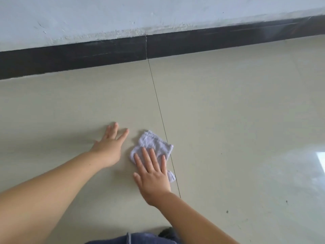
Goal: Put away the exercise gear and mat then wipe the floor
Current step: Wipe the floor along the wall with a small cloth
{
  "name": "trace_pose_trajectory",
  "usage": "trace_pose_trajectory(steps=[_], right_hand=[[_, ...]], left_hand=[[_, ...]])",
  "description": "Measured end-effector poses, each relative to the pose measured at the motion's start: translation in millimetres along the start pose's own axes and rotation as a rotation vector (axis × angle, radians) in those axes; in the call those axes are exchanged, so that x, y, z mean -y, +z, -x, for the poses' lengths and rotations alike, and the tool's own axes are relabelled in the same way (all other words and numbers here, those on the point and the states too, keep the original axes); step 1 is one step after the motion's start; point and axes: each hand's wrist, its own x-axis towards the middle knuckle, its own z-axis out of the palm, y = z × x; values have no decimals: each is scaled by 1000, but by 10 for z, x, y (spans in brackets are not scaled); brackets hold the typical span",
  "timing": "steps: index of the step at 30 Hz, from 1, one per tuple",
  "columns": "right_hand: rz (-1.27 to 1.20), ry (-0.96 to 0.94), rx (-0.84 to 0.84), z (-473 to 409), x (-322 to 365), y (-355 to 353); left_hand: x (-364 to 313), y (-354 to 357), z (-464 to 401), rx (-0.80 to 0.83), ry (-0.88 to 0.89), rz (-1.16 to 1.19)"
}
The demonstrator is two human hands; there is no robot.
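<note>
A small pale lilac cloth (154, 145) lies crumpled on the beige tiled floor (228, 120), beside a thin tile joint. My right hand (153, 175) presses flat on the cloth's near half with straight, spread fingers. My left hand (110, 147) rests flat on the bare floor just left of the cloth, fingers spread, holding nothing. No exercise gear or mat is in view.
A black skirting board (105, 53) runs along the foot of a scuffed pale wall (123, 14) at the back. A bright window reflection (321, 157) shines on the tiles at the right. My denim-clad knee (140, 239) shows at the bottom edge.
</note>
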Motion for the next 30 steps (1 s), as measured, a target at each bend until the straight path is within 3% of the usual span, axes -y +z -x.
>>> trace_pose_trajectory(steps=[2, 3, 6, 9, 12, 17, 19, 21, 23, 25, 27, 30], right_hand=[[67, -98, -3, -33, -325, -126], [45, -45, -27, -43, -617, -225], [-115, 501, -218, 50, -1733, -568], [-307, 853, -175, 272, -2286, -868], [-324, 833, -179, 228, -1851, -684], [-103, 265, -120, 374, -275, 110], [-44, 132, -64, 451, -208, 157], [33, 66, 31, 449, -561, 18], [44, 122, -4, 468, -1168, -195], [-31, 340, -110, 475, -1855, -408], [-148, 561, -104, 458, -2389, -714], [-296, 797, -140, 281, -2733, -1060]], left_hand=[[13, -34, -21, 7, -3, -6], [4, -53, -10, 18, -12, -14], [-91, -80, 76, 39, -36, -67], [-230, -28, 153, 1, 14, -129], [-444, 68, 180, -11, 39, -113], [-780, 100, 225, -70, -37, -5], [-831, 42, 204, -82, -14, -8], [-858, -27, 169, -74, 27, -24], [-928, -80, 105, -69, 65, -56], [-1057, -117, 32, -96, 53, -85], [-1193, -143, -14, -160, 7, -104], [-1311, -163, -109, -210, -75, -39]])
